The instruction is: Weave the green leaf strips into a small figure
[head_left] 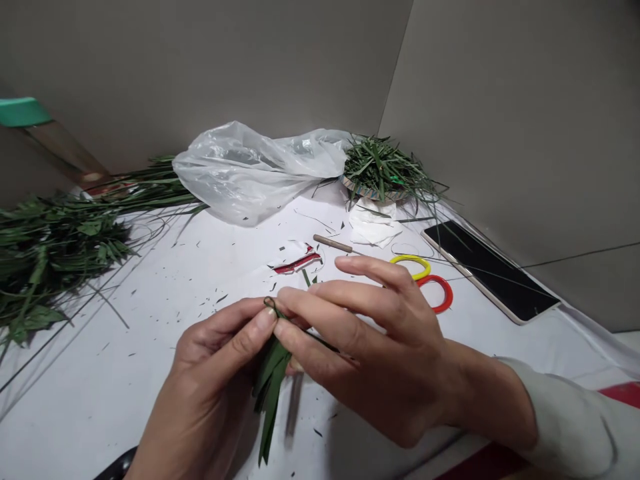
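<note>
Between my two hands, near the middle of the head view, is a small bundle of green leaf strips (273,380) that hangs downward. A thin dark loop (270,303) stands at its top. My left hand (215,367) is closed, its thumb and index finger pinching the bundle just under the loop. My right hand (370,340) pinches at the same spot from the right with thumb and index finger, its other fingers extended. A thin dark strand runs beneath the right fingers. The left hand's lower fingers are partly hidden.
Behind are a plastic bag (260,167), a bowl of cut strips (383,170), a wooden-handled tool (333,243) and a torn red-white wrapper (297,260). Right lie scissors (437,293) and a phone (490,270). Leaves (55,253) and a green-capped bottle (65,147) are left.
</note>
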A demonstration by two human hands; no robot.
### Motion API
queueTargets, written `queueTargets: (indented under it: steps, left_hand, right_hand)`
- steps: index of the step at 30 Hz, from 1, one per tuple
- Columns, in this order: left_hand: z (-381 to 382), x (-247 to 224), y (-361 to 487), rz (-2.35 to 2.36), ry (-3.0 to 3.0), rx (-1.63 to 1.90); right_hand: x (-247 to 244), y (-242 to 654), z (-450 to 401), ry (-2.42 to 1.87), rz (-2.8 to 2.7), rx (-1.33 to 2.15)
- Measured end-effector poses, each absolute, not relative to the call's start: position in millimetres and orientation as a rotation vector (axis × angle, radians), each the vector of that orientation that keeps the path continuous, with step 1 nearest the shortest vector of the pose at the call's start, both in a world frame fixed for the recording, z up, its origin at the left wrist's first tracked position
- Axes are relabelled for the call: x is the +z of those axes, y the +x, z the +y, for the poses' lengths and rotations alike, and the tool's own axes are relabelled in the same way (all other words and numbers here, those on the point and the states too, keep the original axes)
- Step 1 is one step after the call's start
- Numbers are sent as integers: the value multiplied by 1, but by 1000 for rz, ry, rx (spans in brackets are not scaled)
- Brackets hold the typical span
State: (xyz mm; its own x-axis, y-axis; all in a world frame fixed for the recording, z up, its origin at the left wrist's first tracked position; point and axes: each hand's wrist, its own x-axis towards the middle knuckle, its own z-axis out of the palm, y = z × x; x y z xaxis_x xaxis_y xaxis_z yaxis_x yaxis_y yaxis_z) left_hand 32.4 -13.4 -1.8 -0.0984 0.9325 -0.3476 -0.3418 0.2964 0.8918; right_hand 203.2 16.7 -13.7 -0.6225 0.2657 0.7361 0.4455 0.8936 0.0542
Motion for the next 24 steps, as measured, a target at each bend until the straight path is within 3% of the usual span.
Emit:
queueTargets:
  steps: [5,10,19,24]
  left_hand:
    - [-13,2,26,1094,491,1170]
    - [-12,8,22,1144,590,1198]
    - [-14,9,19,1227,690,1323]
    - [-14,9,19,1232,713,1333]
  right_hand:
    - [-15,202,20,-485,-2247,-299]
    - [-11,204,17,-558,-2108,-83]
    - [-21,198,5,-692,-2146,657]
    - [-23,193,-2,-725,-2114,889]
